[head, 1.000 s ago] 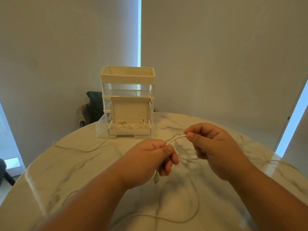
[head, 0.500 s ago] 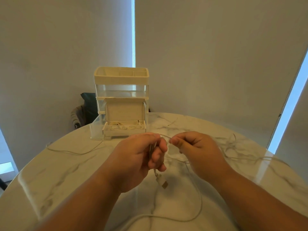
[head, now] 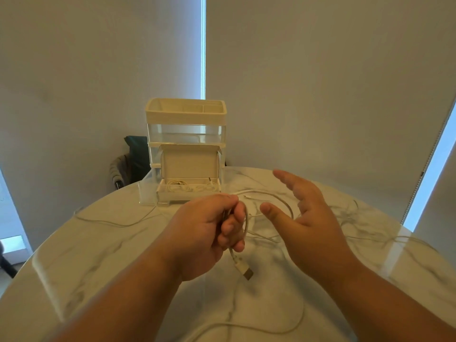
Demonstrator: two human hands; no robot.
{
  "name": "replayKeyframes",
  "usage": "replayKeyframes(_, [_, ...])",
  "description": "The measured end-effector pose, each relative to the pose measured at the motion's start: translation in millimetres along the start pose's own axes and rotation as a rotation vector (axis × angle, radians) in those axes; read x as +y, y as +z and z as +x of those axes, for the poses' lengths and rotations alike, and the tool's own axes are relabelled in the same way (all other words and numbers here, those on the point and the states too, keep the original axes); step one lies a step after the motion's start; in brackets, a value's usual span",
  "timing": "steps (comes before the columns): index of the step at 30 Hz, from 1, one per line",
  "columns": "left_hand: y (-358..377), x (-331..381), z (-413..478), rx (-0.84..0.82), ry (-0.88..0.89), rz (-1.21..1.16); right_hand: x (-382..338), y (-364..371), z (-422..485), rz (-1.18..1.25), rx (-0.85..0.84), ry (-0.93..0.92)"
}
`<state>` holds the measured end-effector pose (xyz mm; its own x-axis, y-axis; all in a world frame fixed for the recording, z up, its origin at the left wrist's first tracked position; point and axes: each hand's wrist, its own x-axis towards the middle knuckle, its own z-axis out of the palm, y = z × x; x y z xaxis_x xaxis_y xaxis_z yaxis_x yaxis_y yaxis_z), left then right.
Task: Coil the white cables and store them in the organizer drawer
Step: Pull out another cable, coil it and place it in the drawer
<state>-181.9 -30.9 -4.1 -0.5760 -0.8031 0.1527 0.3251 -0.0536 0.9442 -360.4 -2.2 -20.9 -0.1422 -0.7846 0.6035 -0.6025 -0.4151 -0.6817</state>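
Head view, two hands (head: pixel 204 233) (head: pixel 308 218), one held cable (head: pixel 271 195)

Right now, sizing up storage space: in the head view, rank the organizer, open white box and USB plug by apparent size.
1. organizer
2. open white box
3. USB plug, smallest though nearest the camera

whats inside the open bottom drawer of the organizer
Coiled white cables lie in the drawer. Its front wall hides the floor and anything lying beneath them.
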Motion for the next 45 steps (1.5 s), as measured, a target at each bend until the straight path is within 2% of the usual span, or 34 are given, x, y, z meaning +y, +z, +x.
replayKeyframes(3, [2,0,-1,-0.027,0.001,-0.013,-3,6,-4,-0.022,0.063,-0.074])
replayKeyframes(7, [0,3,-2,-0.147,0.002,-0.113,2,15,-2,0.316,0.087,0.155])
replayKeyframes(11, [-4,7,-5,-0.175,0.049,-0.258,4,15,3,0.442,0.042,0.209])
replayKeyframes(16, [-4,12,-4,-0.018,0.140,-0.398,-3,18,-3,0.371,-0.052,0.189])
replayKeyframes(21, [-4,13,-2,0.105,0.157,-0.579,-7,28,-10,0.406,-0.184,0.259])
replayKeyframes(30, [-7,14,3,0.229,0.234,-0.505,-13,32,-19,0.409,-0.319,0.253])
replayKeyframes(35, [-17,15,7,0.347,0.267,-0.494,-19,37,-27,0.542,-0.420,0.311])
replayKeyframes(39, [-20,9,11,0.385,0.242,-0.432,-20,35,-27,0.471,-0.464,0.290])
replayKeyframes(42, [-23,6,14,0.406,0.215,-0.444,-25,31,-26,0.252,-0.500,0.199])
replayKeyframes(45, [-24,5,15,0.416,0.174,-0.534,-29,31,-28,0.035,-0.606,0.107])
